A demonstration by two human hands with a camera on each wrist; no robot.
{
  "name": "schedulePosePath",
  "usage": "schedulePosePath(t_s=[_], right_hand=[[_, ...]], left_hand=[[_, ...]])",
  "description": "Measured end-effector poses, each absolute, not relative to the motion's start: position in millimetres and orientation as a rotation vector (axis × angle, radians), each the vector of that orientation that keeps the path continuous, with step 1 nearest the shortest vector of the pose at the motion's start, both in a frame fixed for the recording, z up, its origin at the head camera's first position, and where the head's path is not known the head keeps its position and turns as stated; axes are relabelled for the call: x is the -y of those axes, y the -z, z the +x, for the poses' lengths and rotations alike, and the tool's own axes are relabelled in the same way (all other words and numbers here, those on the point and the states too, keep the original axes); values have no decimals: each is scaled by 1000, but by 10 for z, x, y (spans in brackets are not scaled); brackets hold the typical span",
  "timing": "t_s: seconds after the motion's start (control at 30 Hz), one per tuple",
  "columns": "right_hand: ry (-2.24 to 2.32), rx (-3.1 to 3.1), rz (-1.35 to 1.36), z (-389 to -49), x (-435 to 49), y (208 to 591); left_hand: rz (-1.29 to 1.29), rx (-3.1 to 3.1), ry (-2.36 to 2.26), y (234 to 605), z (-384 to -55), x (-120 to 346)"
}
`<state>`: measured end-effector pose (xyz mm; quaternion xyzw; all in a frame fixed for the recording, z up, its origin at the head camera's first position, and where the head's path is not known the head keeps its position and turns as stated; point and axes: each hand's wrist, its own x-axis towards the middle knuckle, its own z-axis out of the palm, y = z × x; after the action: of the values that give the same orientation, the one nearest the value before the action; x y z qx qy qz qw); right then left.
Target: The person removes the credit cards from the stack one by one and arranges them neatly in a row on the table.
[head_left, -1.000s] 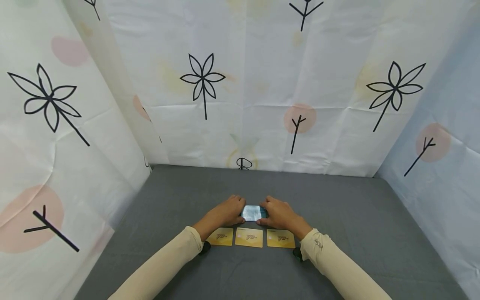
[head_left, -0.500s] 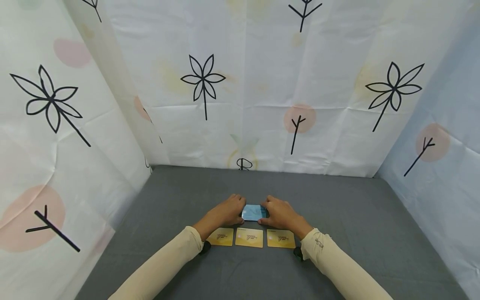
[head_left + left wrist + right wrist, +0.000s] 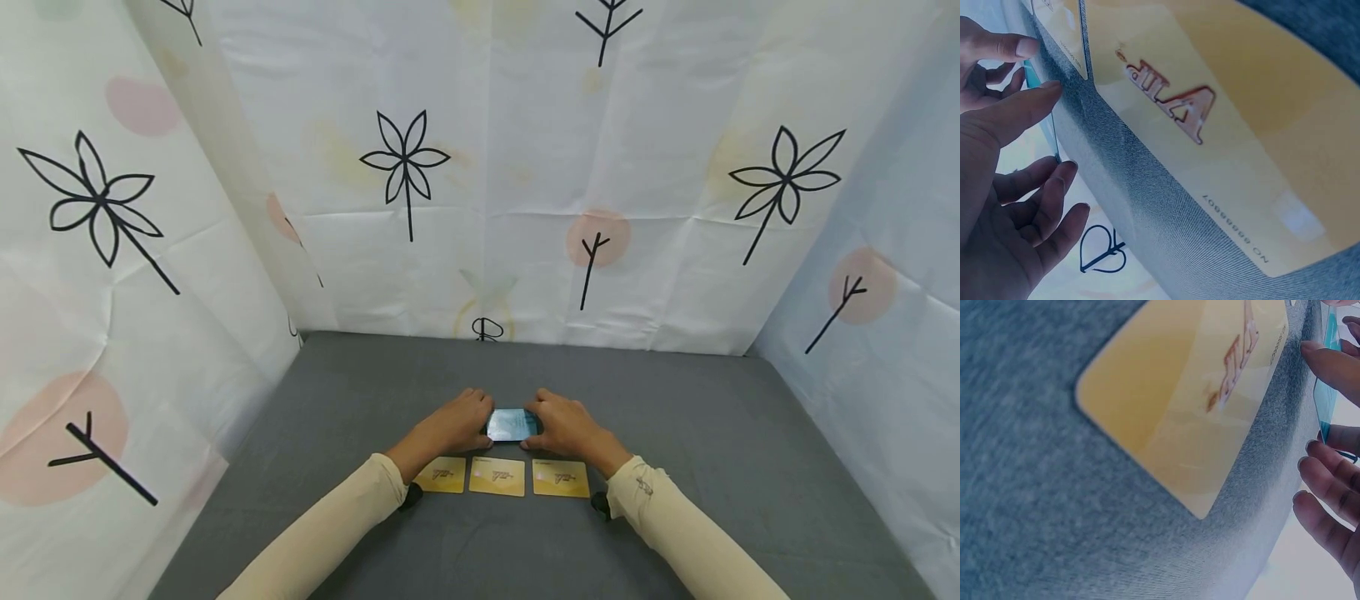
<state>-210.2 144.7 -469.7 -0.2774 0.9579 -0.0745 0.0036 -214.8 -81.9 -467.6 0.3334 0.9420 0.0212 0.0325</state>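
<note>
A blue card (image 3: 512, 425) is held up between my two hands, its face shiny with reflections. My left hand (image 3: 453, 423) pinches its left end between thumb and fingers. At the right end my right hand (image 3: 567, 425) grips it the same way. The right wrist view shows the teal card (image 3: 1324, 403) edge-on between thumb and fingers. Just in front of the hands, a row of yellow cards lies flat: a left one (image 3: 442, 477) partly behind my left wrist, a middle one (image 3: 497, 477) and a right one (image 3: 561, 479).
A grey cloth (image 3: 495, 542) covers the table. White patterned sheets (image 3: 487, 167) hang at the back and both sides. Dark wrist straps (image 3: 411, 497) sit at the sleeve cuffs, near the outer yellow cards.
The blue card and my right hand have shifted slightly to the right. Reflections on the card's face have changed. The yellow cards stay where they were.
</note>
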Motion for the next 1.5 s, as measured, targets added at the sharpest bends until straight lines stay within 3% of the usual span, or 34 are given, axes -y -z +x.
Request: schedulePosePath(t_s=[1.5], right_hand=[[271, -3047, -1002, -1902, -1713, 4636]], left_hand=[[1149, -2898, -4, 4594, -2022, 684]])
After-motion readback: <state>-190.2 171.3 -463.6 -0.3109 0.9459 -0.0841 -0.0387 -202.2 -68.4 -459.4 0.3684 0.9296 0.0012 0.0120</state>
